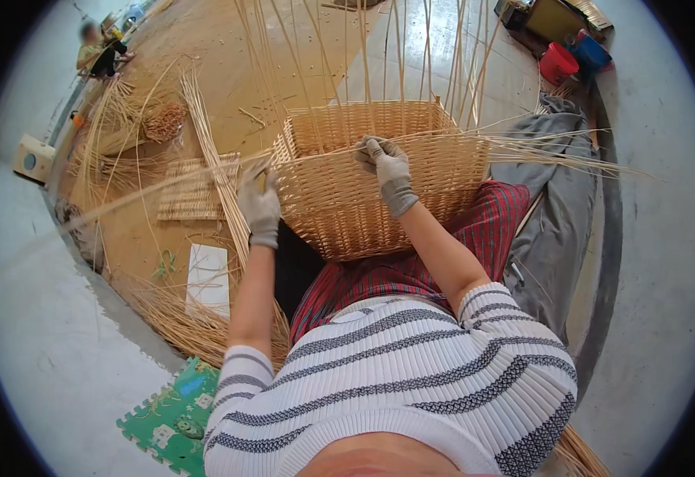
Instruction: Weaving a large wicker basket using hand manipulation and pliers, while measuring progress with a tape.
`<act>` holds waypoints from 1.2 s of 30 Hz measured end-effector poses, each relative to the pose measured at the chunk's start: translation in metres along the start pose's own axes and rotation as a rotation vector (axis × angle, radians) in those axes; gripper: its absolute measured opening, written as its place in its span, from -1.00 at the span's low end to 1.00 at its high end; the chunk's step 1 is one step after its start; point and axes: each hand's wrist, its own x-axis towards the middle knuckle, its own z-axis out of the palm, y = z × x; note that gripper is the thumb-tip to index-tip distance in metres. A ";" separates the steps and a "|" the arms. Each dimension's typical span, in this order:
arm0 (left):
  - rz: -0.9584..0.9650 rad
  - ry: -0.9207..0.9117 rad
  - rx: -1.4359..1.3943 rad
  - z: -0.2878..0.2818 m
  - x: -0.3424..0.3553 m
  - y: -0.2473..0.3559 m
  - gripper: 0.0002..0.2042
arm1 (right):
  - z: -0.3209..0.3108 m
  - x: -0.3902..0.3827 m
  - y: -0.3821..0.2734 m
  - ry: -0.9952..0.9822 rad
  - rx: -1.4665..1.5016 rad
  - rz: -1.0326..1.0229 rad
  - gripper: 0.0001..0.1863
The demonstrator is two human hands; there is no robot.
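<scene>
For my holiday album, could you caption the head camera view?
Gloved left hand among pale strands by a basket, gloved right hand at its near rim.

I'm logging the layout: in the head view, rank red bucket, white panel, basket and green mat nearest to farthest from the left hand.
From the left hand:
1. Basket, just right
2. White panel, below left
3. Green mat, lower left
4. Red bucket, upper right

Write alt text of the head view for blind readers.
A woven basket rests against red plaid cloth; a person's gloved right hand pinches at its near rim, the gloved left hand holds a long pale strand. Bundled strands lie on the floor at left.
</scene>
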 end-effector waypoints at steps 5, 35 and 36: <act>-0.101 -0.038 -0.201 0.027 -0.012 0.055 -0.73 | -0.009 -0.004 0.020 0.047 0.004 -0.045 -0.84; 0.049 -0.514 0.705 0.104 -0.014 0.094 -0.31 | -0.056 -0.040 -0.039 0.190 -0.588 -0.371 -0.47; 0.162 -0.385 0.470 0.096 -0.016 0.090 -0.40 | -0.052 -0.054 -0.029 0.025 -0.488 -0.352 -0.49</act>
